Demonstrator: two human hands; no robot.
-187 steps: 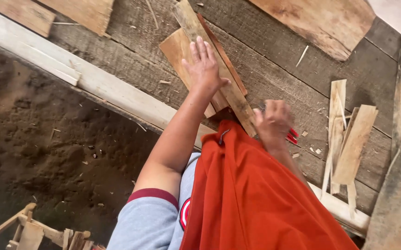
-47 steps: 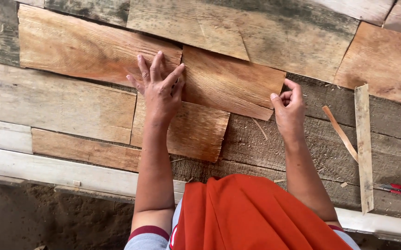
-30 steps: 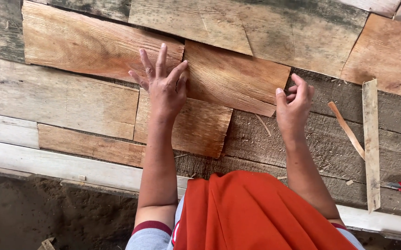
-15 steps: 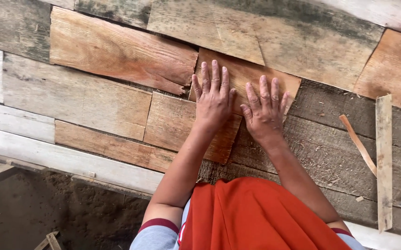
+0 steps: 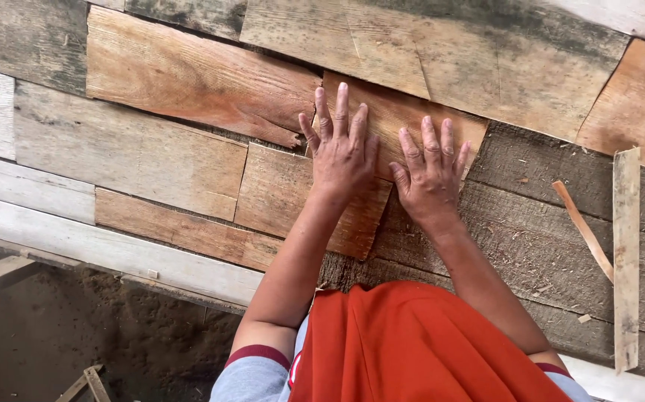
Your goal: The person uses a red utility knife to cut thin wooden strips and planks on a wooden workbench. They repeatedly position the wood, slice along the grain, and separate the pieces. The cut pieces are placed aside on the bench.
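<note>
Weathered plank floor (image 5: 531,246); both hands, left hand (image 5: 345,152) and right hand (image 5: 433,175), flat on rough reddish board (image 5: 397,119).

The left hand (image 5: 343,152) and right hand (image 5: 430,173) lie flat side by side on 1 short board (image 5: 401,119), which overlaps another short board (image 5: 285,190) below-left, with a long plank (image 5: 196,82) to its left and 2 thin strips (image 5: 625,253) well apart on the right.

Seeing no packages, labels, signs or screens anywhere, from twelve o'clock round to six o'clock.
</note>
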